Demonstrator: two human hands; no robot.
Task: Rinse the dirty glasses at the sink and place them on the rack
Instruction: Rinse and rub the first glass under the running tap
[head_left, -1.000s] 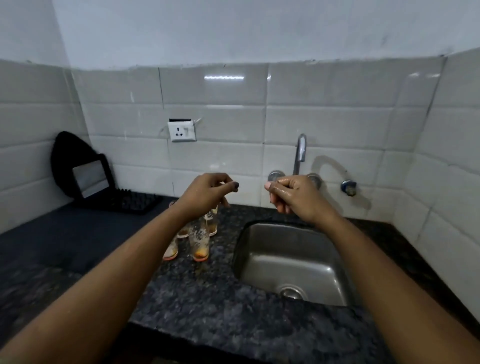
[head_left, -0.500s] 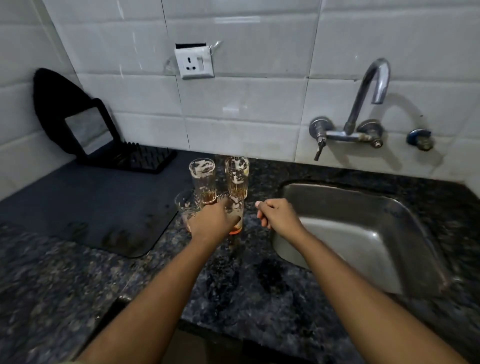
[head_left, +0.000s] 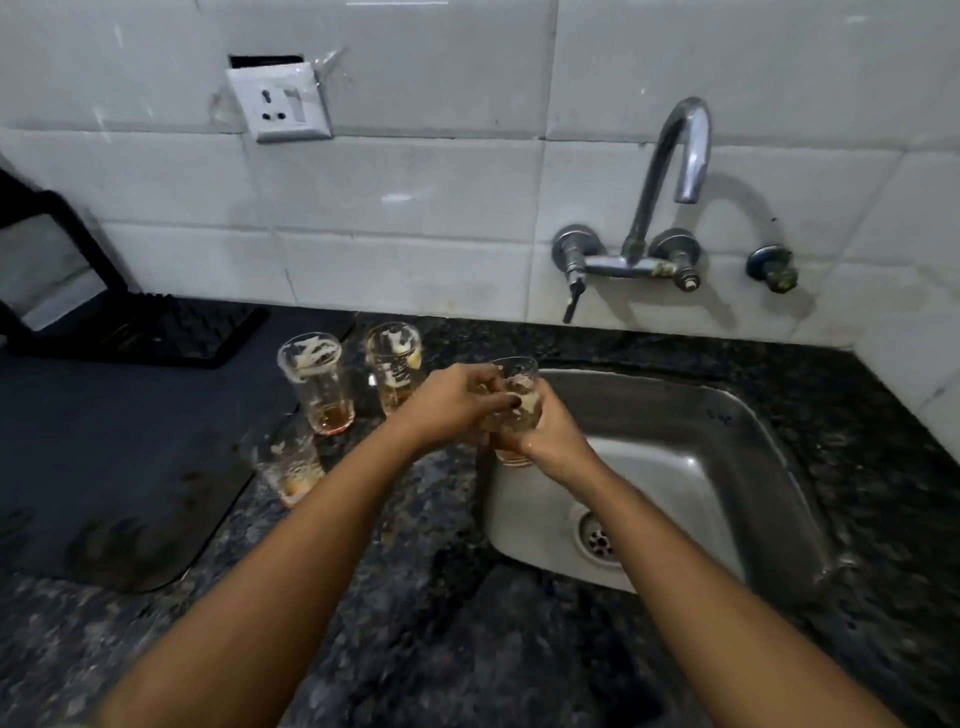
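White tiled wall (head_left: 415, 208) with socket (head_left: 280, 104) above dark granite counter (head_left: 467, 649)

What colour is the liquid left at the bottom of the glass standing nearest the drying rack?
Reddish orange, pooled in the base of that glass; the head view shows it.

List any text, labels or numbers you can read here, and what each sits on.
No readable text anywhere.
Sink: a small dark mark on its far right wall, too small to read.
Socket: no lettering visible.
Glasses on the counter and the held glass: only residue, no print.
Tap and rack: no markings visible.
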